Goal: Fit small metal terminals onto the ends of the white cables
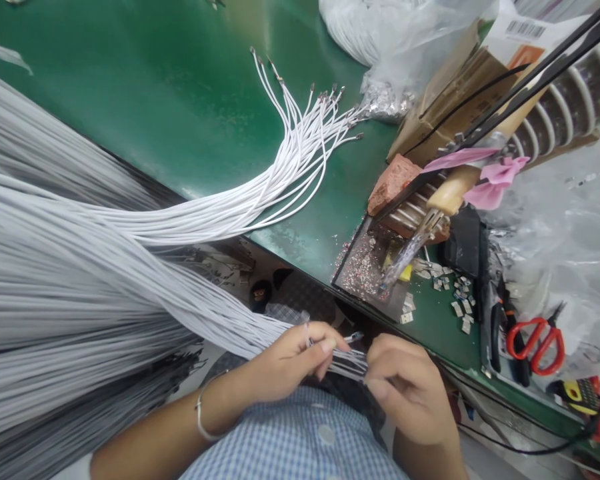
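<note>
In the head view, my left hand (305, 350) is closed around a bundle of thin white cables (230, 317) just above my lap. One cable end with a small metal connector (354, 337) sticks out past its fingertips. To the right, my right hand (405, 383) pinches at the loose ends of the same bundle; its fingertips partly hide what they grip. Another bundle of white cables (275, 180) lies fanned out on the green table (145, 87), with small dark connectors at the tips.
A soldering iron (415, 247) with a wooden handle rests over a tray of solder bits (365, 267). Small metal connector pieces (463, 303), red-handled scissors (535, 343) and a cardboard box (445, 100) are on the right. Many more cables (55, 267) hang at left.
</note>
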A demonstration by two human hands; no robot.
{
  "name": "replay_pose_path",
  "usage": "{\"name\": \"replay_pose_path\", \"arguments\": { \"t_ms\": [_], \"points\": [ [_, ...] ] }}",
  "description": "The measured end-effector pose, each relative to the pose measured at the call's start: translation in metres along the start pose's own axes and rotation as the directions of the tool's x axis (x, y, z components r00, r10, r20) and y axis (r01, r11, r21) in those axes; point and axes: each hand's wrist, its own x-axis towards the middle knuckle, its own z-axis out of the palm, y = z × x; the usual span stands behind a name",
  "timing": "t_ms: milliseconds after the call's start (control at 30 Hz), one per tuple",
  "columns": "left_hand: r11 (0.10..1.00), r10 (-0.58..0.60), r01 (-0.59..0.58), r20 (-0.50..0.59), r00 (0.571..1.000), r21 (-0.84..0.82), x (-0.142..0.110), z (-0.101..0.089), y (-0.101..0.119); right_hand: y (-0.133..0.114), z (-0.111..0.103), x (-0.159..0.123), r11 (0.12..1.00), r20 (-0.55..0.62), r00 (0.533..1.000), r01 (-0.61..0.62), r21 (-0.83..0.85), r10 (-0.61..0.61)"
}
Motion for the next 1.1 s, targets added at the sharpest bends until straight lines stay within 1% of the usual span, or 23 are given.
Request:
{"name": "replay_pose_path", "arguments": {
  "t_ms": [67,100,167,267,367,433,500,567,633,700,767,800,967,1033,1100],
  "points": [
    [0.998,-0.048,0.049,0.043,0.998,-0.036,-0.001,0.004,-0.005,0.000,0.004,0.004,0.997,-0.022,0.999,-0.034,-0.075,0.032],
    [0.997,-0.060,0.062,0.060,0.996,-0.036,-0.001,0.006,-0.007,0.000,0.006,0.006,0.992,-0.011,0.999,-0.045,-0.118,0.044],
    [0.996,-0.084,0.086,0.084,0.993,-0.026,-0.001,0.011,-0.008,0.000,0.012,0.010,0.976,0.065,0.996,-0.052,-0.209,0.067],
    [0.993,-0.105,0.108,0.090,0.990,-0.037,-0.001,0.015,-0.004,0.001,0.019,0.013,0.943,0.171,0.982,-0.024,-0.333,0.085],
    [0.992,-0.125,0.127,0.071,0.990,-0.023,-0.001,0.015,0.000,0.002,0.023,0.015,0.927,0.188,0.980,0.014,-0.374,0.061],
    [0.991,-0.132,0.133,0.077,0.988,-0.009,-0.002,0.013,0.002,0.002,0.023,0.015,0.933,0.181,0.982,0.017,-0.359,0.052],
    [0.993,-0.115,0.115,0.088,0.989,0.008,-0.002,0.010,0.002,0.002,0.021,0.014,0.948,0.163,0.986,0.008,-0.317,0.046],
    [0.995,-0.093,0.091,0.073,0.993,0.031,-0.003,0.006,0.004,0.002,0.017,0.011,0.964,0.129,0.990,-0.015,-0.266,0.051],
    [0.996,-0.057,0.053,0.057,0.997,0.077,-0.003,0.002,0.006,0.002,0.013,0.008,0.974,0.068,0.996,-0.037,-0.223,0.054],
    [0.990,-0.017,0.005,0.084,0.996,0.144,-0.002,-0.002,0.009,0.002,0.010,0.005,0.981,0.010,0.999,-0.051,-0.190,0.054],
    [0.981,0.015,-0.037,0.116,0.993,0.191,-0.001,-0.004,0.012,0.001,0.008,0.003,0.986,-0.008,0.999,-0.042,-0.159,0.041],
    [0.979,0.023,-0.044,0.112,0.993,0.197,-0.001,-0.004,0.012,0.001,0.008,0.002,0.989,-0.007,0.999,-0.033,-0.143,0.032],
    [0.996,0.023,-0.024,0.009,1.000,0.085,-0.001,0.000,0.015,0.000,0.009,0.002,0.998,-0.010,1.000,-0.005,-0.068,0.004],
    [0.999,0.022,-0.022,-0.004,1.000,0.048,-0.002,0.001,0.016,0.001,0.009,0.001,0.998,-0.016,1.000,-0.010,-0.059,0.009],
    [0.999,0.018,-0.018,-0.005,1.000,0.047,-0.003,0.002,0.017,0.003,0.009,0.001,0.998,-0.022,1.000,-0.022,-0.055,0.021]
  ]
}}
